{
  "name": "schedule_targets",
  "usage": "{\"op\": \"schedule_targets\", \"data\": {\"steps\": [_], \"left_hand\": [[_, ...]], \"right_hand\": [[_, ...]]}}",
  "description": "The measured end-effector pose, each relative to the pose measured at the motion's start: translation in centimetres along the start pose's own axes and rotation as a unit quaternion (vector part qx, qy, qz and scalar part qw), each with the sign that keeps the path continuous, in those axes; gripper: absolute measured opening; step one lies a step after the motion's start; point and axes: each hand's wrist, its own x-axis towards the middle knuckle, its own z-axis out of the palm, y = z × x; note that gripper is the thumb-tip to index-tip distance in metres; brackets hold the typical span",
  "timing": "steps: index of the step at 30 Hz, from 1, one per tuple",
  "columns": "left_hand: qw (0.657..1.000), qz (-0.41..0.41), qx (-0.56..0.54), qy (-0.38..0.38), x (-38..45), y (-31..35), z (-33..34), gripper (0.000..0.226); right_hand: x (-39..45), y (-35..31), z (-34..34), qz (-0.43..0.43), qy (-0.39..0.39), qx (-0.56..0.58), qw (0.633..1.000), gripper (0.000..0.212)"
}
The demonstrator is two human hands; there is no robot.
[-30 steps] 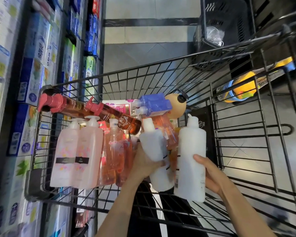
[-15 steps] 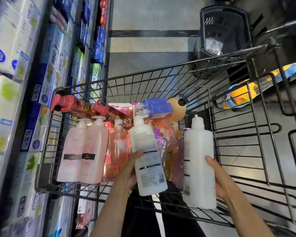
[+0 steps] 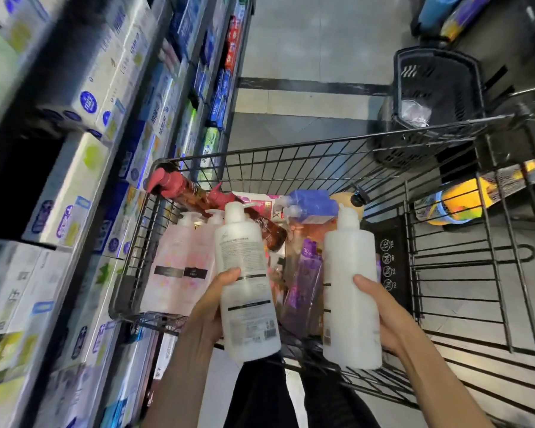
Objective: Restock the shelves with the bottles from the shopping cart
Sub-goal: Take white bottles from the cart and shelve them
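**Two white bottles up over the cart**

Left hand [image 3: 209,310] wraps its fingers round a white pump bottle [image 3: 246,282], label side up, gripped at the lower half. Right hand [image 3: 380,310] curls round a second white bottle [image 3: 351,291], thumb across its front. Both bottles are held upright-ish above the cart [image 3: 291,156], side by side but apart. Below them in the cart: pink bottles [image 3: 179,257], a brown one with a red pump [image 3: 179,186], a blue pack [image 3: 314,206]. Shelves [image 3: 84,149] of boxes run along the left.

Grey tiled floor [image 3: 306,50], black stripe [image 3: 309,84]
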Motion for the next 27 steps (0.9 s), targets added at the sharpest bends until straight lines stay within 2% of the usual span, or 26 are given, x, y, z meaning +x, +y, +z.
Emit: {"op": "schedule_targets", "data": {"steps": [2, 8, 12, 14, 23, 25, 27], "left_hand": [[0.999, 0.036, -0.006, 0.011, -1.4, 0.4, -0.1, 0.103], [0.977, 0.172, -0.125, 0.027, -6.3, -0.2, -0.1, 0.077], [0.953, 0.243, -0.178, 0.009, -10.9, -2.3, 0.4, 0.052], [0.937, 0.285, -0.2, 0.032, -13.4, -4.1, 0.4, 0.055], [0.857, 0.381, -0.303, 0.171, -23.8, -13.4, 0.3, 0.073], [0.831, 0.404, -0.32, 0.211, -26.0, -15.8, 0.1, 0.083], [0.812, 0.422, -0.324, 0.24, -28.2, -18.1, -0.2, 0.081]], "right_hand": [[0.4, -0.8, 1.1, -0.008, -0.005, -0.037, 0.999, 0.118], [0.9, -3.6, 5.2, -0.041, -0.092, -0.153, 0.983, 0.109], [-0.2, -4.5, 8.6, -0.069, -0.182, -0.238, 0.951, 0.061], [-1.1, -4.3, 10.4, -0.083, -0.214, -0.276, 0.933, 0.053], [-5.4, 1.6, 16.1, -0.036, -0.335, -0.389, 0.857, 0.085], [-6.6, 3.7, 17.0, -0.034, -0.371, -0.401, 0.837, 0.083], [-8.1, 5.9, 17.9, -0.017, -0.402, -0.406, 0.821, 0.081]]}}
